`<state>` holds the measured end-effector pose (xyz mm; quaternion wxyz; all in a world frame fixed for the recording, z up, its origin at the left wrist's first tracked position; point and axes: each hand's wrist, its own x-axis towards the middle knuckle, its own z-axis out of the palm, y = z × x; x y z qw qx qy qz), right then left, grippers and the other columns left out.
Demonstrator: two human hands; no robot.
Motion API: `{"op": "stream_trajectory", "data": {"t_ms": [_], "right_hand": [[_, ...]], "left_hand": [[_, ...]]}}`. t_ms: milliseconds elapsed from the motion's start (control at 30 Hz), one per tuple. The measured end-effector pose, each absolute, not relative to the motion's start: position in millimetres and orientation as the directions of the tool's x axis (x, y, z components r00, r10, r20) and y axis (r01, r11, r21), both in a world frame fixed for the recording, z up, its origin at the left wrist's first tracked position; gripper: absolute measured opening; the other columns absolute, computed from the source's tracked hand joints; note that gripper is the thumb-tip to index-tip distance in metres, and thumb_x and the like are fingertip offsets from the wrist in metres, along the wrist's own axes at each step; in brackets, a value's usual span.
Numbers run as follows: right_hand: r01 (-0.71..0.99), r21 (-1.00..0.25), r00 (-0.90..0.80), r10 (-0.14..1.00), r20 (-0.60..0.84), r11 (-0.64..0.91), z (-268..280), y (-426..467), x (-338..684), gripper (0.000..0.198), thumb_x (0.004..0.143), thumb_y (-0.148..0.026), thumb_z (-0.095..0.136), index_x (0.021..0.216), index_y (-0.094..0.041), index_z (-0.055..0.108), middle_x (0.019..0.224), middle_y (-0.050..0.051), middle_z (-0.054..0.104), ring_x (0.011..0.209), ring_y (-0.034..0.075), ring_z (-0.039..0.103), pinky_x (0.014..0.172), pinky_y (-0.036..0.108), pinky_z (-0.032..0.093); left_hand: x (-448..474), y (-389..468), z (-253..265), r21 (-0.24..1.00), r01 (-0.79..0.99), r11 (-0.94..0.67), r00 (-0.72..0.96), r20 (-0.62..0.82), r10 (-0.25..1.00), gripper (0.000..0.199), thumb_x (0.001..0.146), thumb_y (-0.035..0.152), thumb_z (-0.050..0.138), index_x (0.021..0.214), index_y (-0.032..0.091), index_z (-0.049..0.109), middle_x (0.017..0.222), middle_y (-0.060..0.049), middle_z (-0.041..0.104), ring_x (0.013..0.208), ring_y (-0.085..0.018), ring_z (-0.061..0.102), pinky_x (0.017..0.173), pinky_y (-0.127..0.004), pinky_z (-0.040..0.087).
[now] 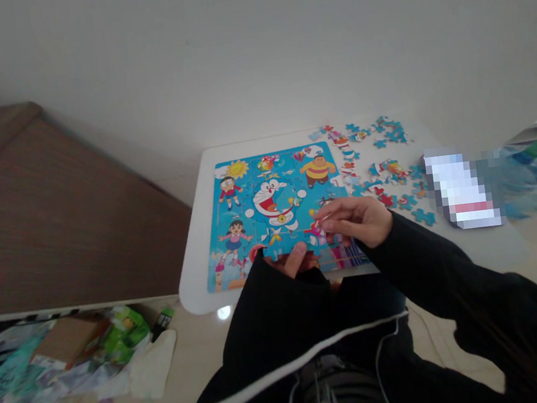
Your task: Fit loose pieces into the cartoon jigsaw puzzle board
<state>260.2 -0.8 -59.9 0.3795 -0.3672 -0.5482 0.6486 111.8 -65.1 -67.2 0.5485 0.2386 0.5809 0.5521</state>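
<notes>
A blue cartoon jigsaw puzzle [232, 222] lies in its tray on a small white table [194, 271]. Over the tray's near side, my left hand [296, 260] has its thumb on top of a joined bit of blue puzzle pieces [280, 244], the other fingers mostly beneath it. Fingertips pinched, my right hand [360, 217] holds a small puzzle piece [318, 223] with red and white on it, just above the picture's right half. Part of the picture's lower edge is hidden by my hands and sleeves.
Loose puzzle pieces [387, 197] are scattered right of the tray. A phone [464, 192], blurred out, lies beyond them. A brown wooden panel [82, 229] stands at left, with bags and a cardboard box [68, 341] below. A white cord [288, 371] crosses my lap.
</notes>
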Motion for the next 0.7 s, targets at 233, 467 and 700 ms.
{"op": "stream_trajectory", "data": {"t_ms": [233,467,700], "right_hand": [[-0.041,-0.992,-0.534,0.842,-0.079,-0.119,-62,8,264,0.035,0.069,-0.035,0.075,0.1,-0.02,0.068,0.072,0.001,0.071,0.055,0.011,0.064,0.04,0.017,0.045],[0.031,-1.0,-0.474,0.88,-0.015,0.0,-51,30,254,0.033,0.064,-0.035,0.075,0.092,-0.019,0.066,0.068,0.001,0.069,0.059,0.013,0.065,0.048,0.021,0.049],[0.419,-0.885,-0.444,0.896,-0.007,0.2,-34,136,252,0.02,0.073,-0.017,0.064,0.092,-0.015,0.068,0.073,0.003,0.07,0.061,0.012,0.063,0.052,0.022,0.051]], "left_hand": [[111,-61,-64,0.906,-0.348,0.242,-0.326,-0.359,0.875,0.025,0.064,0.033,0.078,0.08,0.017,0.068,0.064,0.0,0.07,0.056,-0.013,0.067,0.051,-0.017,0.054],[89,-59,-69,0.956,-0.208,0.205,-0.154,-0.239,0.959,0.043,0.07,0.053,0.072,0.09,0.015,0.071,0.084,-0.009,0.074,0.078,-0.023,0.071,0.067,-0.028,0.06],[32,-46,-60,0.987,0.163,0.011,-0.07,0.001,0.998,0.027,0.076,0.038,0.069,0.095,0.02,0.074,0.087,-0.007,0.074,0.076,-0.019,0.071,0.07,-0.026,0.059]]}}
